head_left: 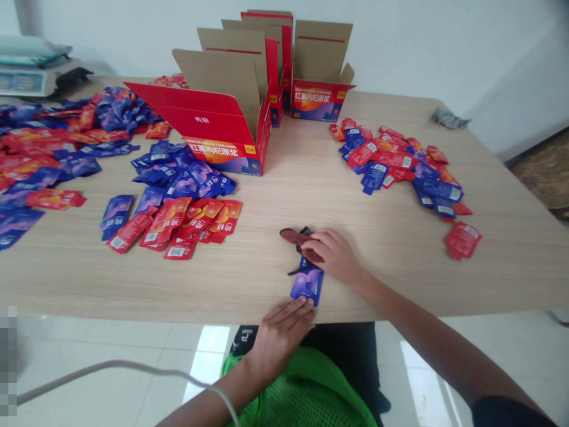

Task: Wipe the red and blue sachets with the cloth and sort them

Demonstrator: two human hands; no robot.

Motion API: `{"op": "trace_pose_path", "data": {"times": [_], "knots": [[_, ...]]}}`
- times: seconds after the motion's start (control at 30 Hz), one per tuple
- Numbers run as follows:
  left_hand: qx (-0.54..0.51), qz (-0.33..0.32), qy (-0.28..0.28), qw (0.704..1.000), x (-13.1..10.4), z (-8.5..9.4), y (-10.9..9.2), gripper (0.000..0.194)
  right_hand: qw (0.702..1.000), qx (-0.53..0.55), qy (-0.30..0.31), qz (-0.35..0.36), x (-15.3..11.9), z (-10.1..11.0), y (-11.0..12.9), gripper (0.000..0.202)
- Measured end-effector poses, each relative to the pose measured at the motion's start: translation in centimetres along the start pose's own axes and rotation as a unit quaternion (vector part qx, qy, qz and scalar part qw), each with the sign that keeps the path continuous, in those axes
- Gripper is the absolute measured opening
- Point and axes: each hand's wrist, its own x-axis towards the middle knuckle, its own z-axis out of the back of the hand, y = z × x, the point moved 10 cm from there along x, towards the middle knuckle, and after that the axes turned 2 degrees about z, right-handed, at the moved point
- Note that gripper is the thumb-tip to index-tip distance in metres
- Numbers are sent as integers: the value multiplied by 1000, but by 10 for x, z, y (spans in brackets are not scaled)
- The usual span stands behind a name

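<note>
In the head view, a blue-purple sachet lies flat near the table's front edge. My left hand rests with outstretched fingers on its near end. Over the sachet's far end, my right hand has closed fingers on what look like sunglasses, with reddish-brown ovals, black rims and thin black arms. My fingers cover part of them. Left of my hands, red sachets overlap in a group, with a heap of blue sachets just behind.
Open red cartons stand at the back, one carton farther right. A mixed sachet heap lies right, a larger pile left. Behind it is a scale. A grey cable crosses lower left; crumpled grey material lies back right.
</note>
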Motion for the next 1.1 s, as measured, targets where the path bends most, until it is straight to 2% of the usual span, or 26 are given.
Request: {"op": "trace_pose_path", "data": {"times": [0.1,0.2,0.27,0.33,0.4,0.47,0.57,0.67,0.77,0.87,0.9,0.97,1.03,1.1], "knots": [[-1,3,12,1000,6,5,-1,24,998,-60,-22,-30,14,14,-35,14],[-30,17,35,999,20,16,-1,32,984,-67,-129,-108,9,54,-57,12],[-53,32,35,997,34,25,2,30,963,-40,-207,-166,-6,82,-61,14],[-53,52,21,997,49,30,11,24,941,-16,-259,-216,-26,104,-60,18],[-15,92,8,996,63,27,26,27,924,-8,-280,-261,-47,118,-56,21],[46,147,12,988,75,16,44,37,911,-8,-281,-302,-69,126,-52,25],[117,203,36,971,87,-3,62,53,891,-1,-270,-365,-104,125,-50,34],[138,215,71,964,94,-19,69,49,863,8,-266,-429,-142,116,-54,46],[91,230,105,963,96,-31,79,49,834,15,-263,-485,-173,104,-59,54],[17,214,126,968,103,-37,86,57,814,26,-263,-518,-188,96,-63,59],[0,202,129,971,108,-36,86,56,809,31,-266,-523,-190,95,-64,60],[-29,179,133,974,117,-29,84,41,800,41,-274,-532,-193,94,-65,60],[-81,155,121,977,128,-13,75,25,792,55,-275,-543,-194,93,-67,58],[-126,121,91,980,134,10,61,19,783,65,-278,-553,-198,92,-69,58]]}}
